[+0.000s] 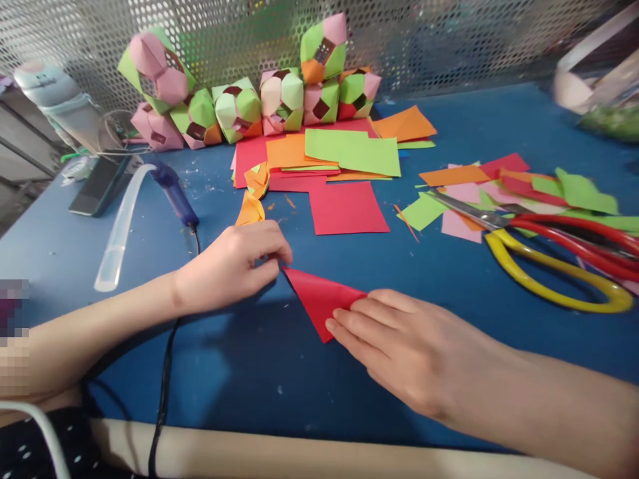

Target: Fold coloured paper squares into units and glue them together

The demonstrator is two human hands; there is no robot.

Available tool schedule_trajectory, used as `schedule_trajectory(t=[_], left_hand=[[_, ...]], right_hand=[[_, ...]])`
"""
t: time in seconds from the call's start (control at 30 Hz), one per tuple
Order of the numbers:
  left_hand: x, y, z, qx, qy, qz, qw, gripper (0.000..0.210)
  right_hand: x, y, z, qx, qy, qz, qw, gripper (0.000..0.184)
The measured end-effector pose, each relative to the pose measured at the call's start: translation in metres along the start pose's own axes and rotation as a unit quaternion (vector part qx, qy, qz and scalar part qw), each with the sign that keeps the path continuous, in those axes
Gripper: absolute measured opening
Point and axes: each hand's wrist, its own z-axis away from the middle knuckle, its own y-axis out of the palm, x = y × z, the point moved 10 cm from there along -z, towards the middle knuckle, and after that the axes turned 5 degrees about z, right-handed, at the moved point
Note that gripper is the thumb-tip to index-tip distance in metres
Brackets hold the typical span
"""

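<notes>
A red sheet of paper (327, 303), folded into a triangle, lies on the blue table in front of me. My right hand (394, 339) rests flat over its right end, fingers stretched out and pressing on the paper; the thumb is hidden. Beside the triangle's left corner is my left hand (239, 259), its fingers loosely bent. A gap shows between its thumb and fingers, and it appears to hold nothing. Just beyond the left hand lies a folded orange paper piece (251, 209). A flat red paper square (348, 208) lies farther back.
Stacked paper sheets (352, 152) lie behind. Folded paper modules (237, 110) line the perforated metal screen (239, 40). To the right, scissors (554, 249) lie by paper scraps (462, 193). A glue gun (174, 193) with a glue stick (117, 246), its cord (167, 372) and a phone (100, 185) are left.
</notes>
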Motion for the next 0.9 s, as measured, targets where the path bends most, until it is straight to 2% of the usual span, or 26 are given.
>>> schedule_trajectory(t=[0.03,0.1,0.2,0.27,0.37,0.63,0.8,0.9], left_hand=[[-0.011,-0.003,0.003,-0.021,0.004,-0.015,1.000,0.020],[-0.035,0.006,0.011,-0.008,0.040,-0.018,0.999,0.022],[-0.064,0.033,0.023,0.036,0.118,-0.026,0.992,0.023],[-0.073,0.047,0.030,0.051,0.162,-0.044,0.984,0.021],[-0.070,0.056,0.032,0.047,0.185,-0.079,0.978,0.018],[-0.062,0.059,0.030,0.036,0.187,-0.136,0.972,0.019],[-0.043,0.060,0.026,0.029,0.120,-0.189,0.974,0.022],[-0.036,0.058,0.022,0.032,0.092,-0.174,0.980,0.024]], right_hand=[[0.001,0.000,0.000,-0.001,-0.002,0.003,1.000,0.031],[0.003,-0.003,-0.001,-0.010,-0.008,0.022,1.000,0.034],[0.007,-0.008,-0.002,-0.027,-0.016,0.050,0.998,0.035],[0.008,-0.010,-0.003,-0.035,-0.014,0.054,0.998,0.035],[0.008,-0.011,-0.003,-0.038,-0.009,0.052,0.998,0.034],[0.011,-0.002,-0.001,-0.019,-0.015,0.051,0.998,0.027],[0.009,-0.007,-0.004,-0.023,-0.009,0.049,0.998,0.030],[0.003,-0.011,-0.003,-0.039,0.009,0.032,0.999,0.030]])
